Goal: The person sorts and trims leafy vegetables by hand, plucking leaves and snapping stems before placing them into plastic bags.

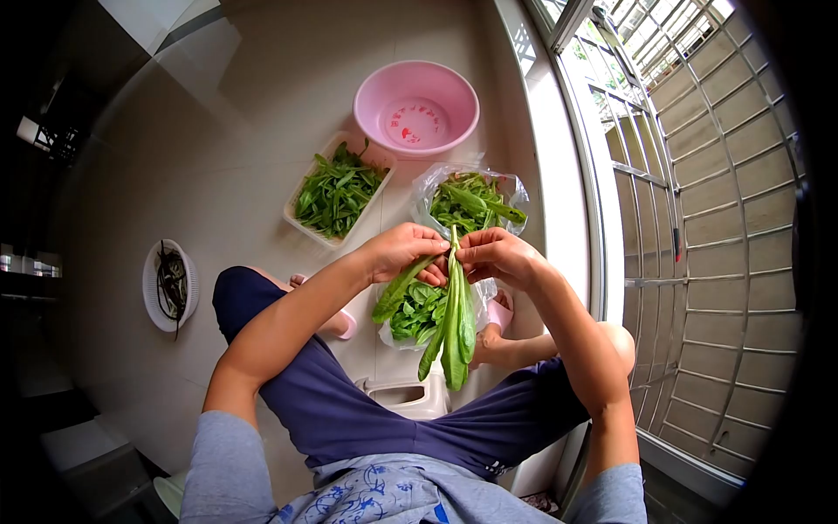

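Note:
A bunch of long green leaves (458, 327) hangs stem-up between my two hands. My left hand (408, 251) pinches at the stem end, with one leaf (397, 290) sticking out below it to the left. From the right, my right hand (499, 256) grips the same stems with closed fingers. Beneath the hands lies a plastic bag of green leaves (417, 313), partly covered by the bunch. Just beyond them sits another clear bag (517, 188) with leafy greens (471, 199). A rectangular basket (295, 208) holds more cut greens (339, 188).
An empty pink basin (371, 100) stands at the far side. On the left floor, a white oval basket (150, 293) holds dark, thin strips (172, 279). A pale plastic stool (428, 403) is between the legs. Window frame and metal bars (681, 284) run along the right.

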Demonstrator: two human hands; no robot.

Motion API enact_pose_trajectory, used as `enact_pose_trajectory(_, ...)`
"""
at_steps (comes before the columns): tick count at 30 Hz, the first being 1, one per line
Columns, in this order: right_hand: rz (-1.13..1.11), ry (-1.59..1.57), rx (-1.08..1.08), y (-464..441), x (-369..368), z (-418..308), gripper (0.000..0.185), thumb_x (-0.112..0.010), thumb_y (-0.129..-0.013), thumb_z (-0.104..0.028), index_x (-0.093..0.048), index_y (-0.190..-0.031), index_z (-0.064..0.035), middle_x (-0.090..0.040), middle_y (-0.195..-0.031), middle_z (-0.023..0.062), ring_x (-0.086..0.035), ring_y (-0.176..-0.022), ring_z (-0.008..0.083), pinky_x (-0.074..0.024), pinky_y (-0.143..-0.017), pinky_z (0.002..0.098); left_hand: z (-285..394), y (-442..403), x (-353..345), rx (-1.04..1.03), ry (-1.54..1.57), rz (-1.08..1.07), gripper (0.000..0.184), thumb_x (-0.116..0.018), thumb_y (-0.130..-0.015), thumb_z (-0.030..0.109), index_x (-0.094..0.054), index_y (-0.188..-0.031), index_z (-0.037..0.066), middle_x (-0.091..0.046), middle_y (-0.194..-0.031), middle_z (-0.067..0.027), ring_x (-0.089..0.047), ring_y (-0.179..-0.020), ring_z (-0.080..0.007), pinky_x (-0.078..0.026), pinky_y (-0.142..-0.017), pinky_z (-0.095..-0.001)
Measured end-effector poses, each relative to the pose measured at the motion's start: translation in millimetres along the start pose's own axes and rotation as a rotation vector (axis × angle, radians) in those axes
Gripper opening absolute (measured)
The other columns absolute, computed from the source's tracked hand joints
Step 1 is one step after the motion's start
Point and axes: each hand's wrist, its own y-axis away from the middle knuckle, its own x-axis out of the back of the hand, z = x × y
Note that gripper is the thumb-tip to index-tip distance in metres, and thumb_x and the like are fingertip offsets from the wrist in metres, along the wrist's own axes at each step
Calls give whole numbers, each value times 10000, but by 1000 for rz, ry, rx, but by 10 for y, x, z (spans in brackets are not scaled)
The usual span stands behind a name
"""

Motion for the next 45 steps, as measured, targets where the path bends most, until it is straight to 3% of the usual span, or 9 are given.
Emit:
enact_pose_trajectory(11, -17, -35, -8, -81, 31, 39, 83, -534, -759, -117, -536, -735, -38, -522, -629, 18, -528, -571, 106, -464, -586, 223, 5, 25, 41, 17, 3, 35, 173, -431, -824, 134, -465, -845, -34, -548, -722, -135, -586, -597, -200, -510, -526, -250)
enact_pose_trajectory(17, 2, 120, 53, -91, -31, 60, 113, -512, -771, -96, -562, -801, 1, -564, -706, 47, -554, -641, 125, -465, -647, 247, 0, 37, 14, -31, -117, 64, 165, -482, -808, 141, -466, -860, -15, -550, -715, -95, -571, -579, -147, -487, -507, -224)
enact_pose_trajectory(20, 24, 103, 52, -65, -92, 51, 113, -534, -764, -106, -562, -786, 1, -561, -699, 46, -552, -618, 118, -470, -612, 229, -36, 27, 64, -93, -139, 94, 164, -526, -783, 137, -484, -865, 1, -551, -716, -68, -545, -557, -112, -466, -482, -210)
enact_pose_trajectory(24, 79, 109, 25, -94, -76, 70, 107, -544, -760, -127, -558, -747, -22, -558, -690, 38, -541, -606, 107, -459, -610, 230, 26, 79, -10, -139, -191, 231, 128, -551, -755, 120, -519, -814, 10, -548, -692, -47, -548, -590, -109, -465, -497, -221)
enact_pose_trajectory(29, 142, 172, 46, -145, -87, 100, 130, -543, -761, -177, -555, -746, -48, -548, -681, 28, -530, -606, 102, -436, -634, 244, 28, 43, 64, -163, -250, 177, 130, -545, -762, 137, -529, -787, 10, -554, -695, -49, -546, -623, -114, -461, -529, -221)
enact_pose_trajectory(35, -99, -112, -59, -105, -48, 48, 123, -497, -795, -148, -527, -790, -29, -548, -691, 38, -526, -581, 114, -441, -577, 262, 64, 61, 74, -127, -218, 190, 121, -561, -750, 118, -521, -779, 7, -552, -688, -51, -545, -602, -118, -465, -554, -227)
enact_pose_trajectory(40, -268, -416, -28, -137, -30, 111, 192, -476, -811, -142, -491, -888, 34, -554, -758, 114, -553, -632, 177, -482, -589, 277, 102, 92, 86, -66, -188, 268, 136, -599, -723, 146, -531, -784, 46, -556, -679, -20, -538, -583, -83, -464, -556, -230)
enact_pose_trajectory(45, -254, -319, 8, -64, -90, 63, 161, -519, -783, -118, -493, -860, 21, -554, -794, 111, -572, -721, 193, -497, -654, 271, 127, 111, 115, -58, -142, 276, 121, -596, -725, 157, -528, -767, 66, -553, -664, -2, -532, -557, -74, -455, -547, -215)
